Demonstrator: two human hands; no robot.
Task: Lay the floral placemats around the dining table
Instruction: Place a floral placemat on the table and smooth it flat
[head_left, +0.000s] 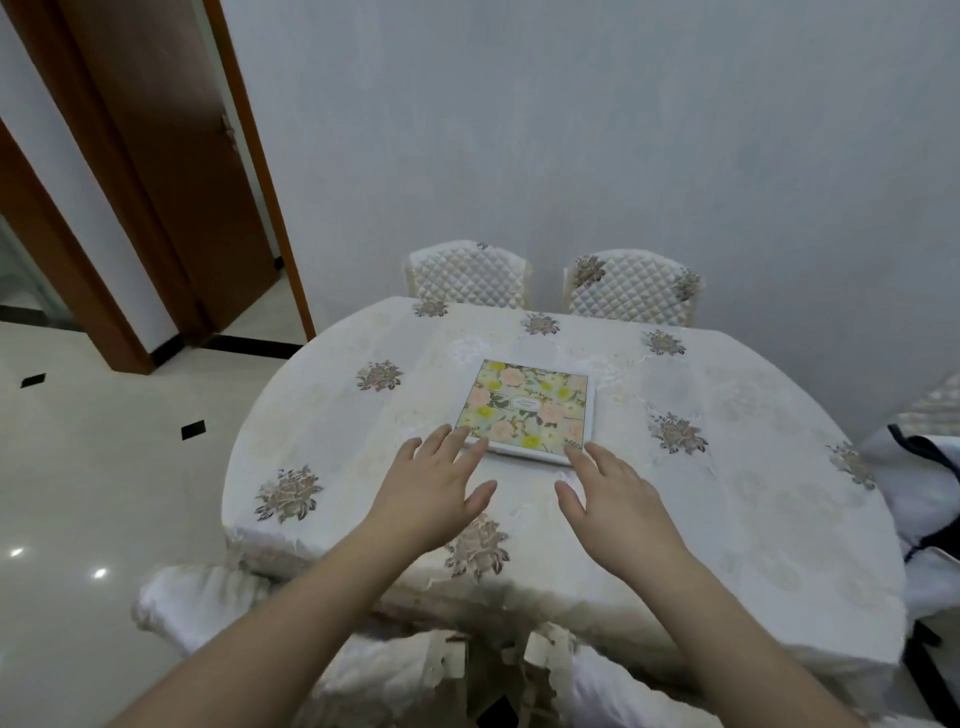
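A square stack of floral placemats (527, 408), yellow and pink flowers with a white border, lies in the middle of the oval dining table (753, 519), which is covered by a cream embroidered cloth. My left hand (434, 486) hovers open with its fingertips at the stack's near left corner. My right hand (613, 493) is open too, its fingertips at the near right corner. Neither hand holds anything. How many mats the stack holds cannot be told.
Two quilted chairs (467, 273) (631, 283) stand at the table's far side against the wall. Another cushioned chair (208, 603) sits below my arms at the near edge. A white garment with dark trim (919, 493) lies at the right. A brown door (171, 171) and tiled floor are left.
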